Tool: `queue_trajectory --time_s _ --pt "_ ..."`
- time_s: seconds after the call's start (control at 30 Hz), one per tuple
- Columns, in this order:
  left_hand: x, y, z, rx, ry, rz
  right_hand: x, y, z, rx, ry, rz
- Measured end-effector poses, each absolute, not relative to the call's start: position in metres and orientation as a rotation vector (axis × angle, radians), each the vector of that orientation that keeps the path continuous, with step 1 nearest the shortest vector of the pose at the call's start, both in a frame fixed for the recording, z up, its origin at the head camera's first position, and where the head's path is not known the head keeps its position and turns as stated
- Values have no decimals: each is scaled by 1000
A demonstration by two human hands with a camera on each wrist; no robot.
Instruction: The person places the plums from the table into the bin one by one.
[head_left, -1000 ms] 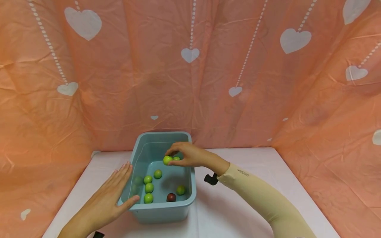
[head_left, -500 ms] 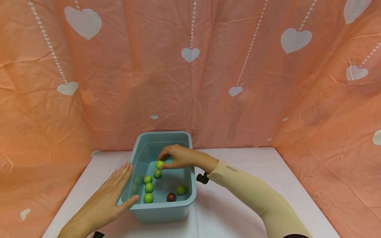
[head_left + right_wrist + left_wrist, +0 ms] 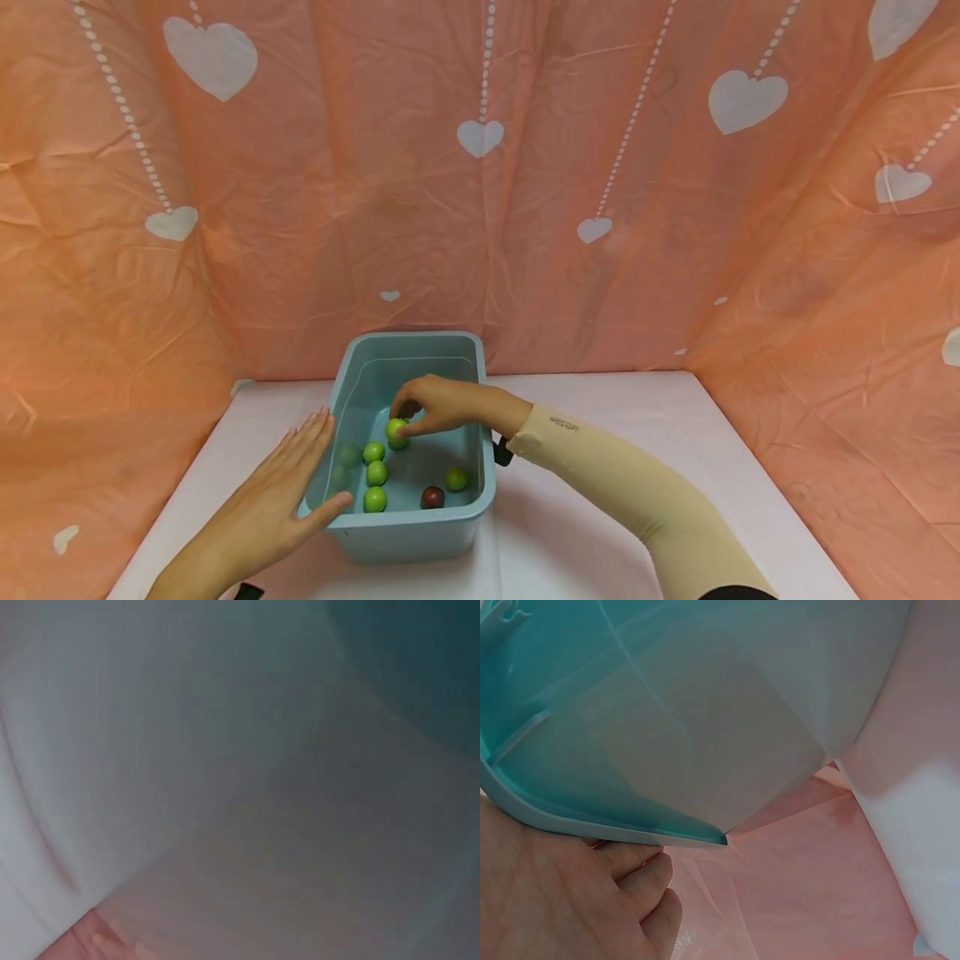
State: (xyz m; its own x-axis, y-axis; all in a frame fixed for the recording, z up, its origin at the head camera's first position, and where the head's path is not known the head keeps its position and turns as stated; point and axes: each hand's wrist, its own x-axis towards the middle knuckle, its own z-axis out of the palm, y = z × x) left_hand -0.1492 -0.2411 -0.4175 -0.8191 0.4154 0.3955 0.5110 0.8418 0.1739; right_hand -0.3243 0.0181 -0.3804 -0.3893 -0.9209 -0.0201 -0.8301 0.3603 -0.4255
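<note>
My right hand [image 3: 442, 404] reaches over the right side of a blue-grey plastic bin [image 3: 405, 520]. Thumb and fingertips pinch a small round green fruit [image 3: 396, 428] inside it, just above another green fruit [image 3: 398, 444], which is partly hidden. Flat along the bin's left rim lies my left hand [image 3: 273, 487], fingers straight and thumb at the near corner; the left wrist view also has this hand [image 3: 562, 885] against the rim. Several green fruits [image 3: 377, 473] line the bin floor's left side. One dark red fruit [image 3: 432, 497] and one green fruit [image 3: 456, 479] sit near the front right.
The bin stands on a white-covered table [image 3: 600, 500]. An orange-pink curtain [image 3: 480, 217] with white hearts encloses the back and sides. In the right wrist view the bin's pale wall [image 3: 150, 750] fills most of the picture, blurred.
My right hand has moved left and down into the bin with the green fruit, to just over another green fruit. The left hand and the bin stay put.
</note>
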Motion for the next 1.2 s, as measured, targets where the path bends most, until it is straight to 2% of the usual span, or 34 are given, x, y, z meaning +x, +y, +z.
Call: queue_trajectory --time_s 0.83,1.2 --pt "-149 -241 -419 -714 -2660 -368 -324 10 -388 -1549 2384 -424" --pt "-153 -247 -410 -698 -2769 -416 -320 40 -368 -1566 2439 -645"
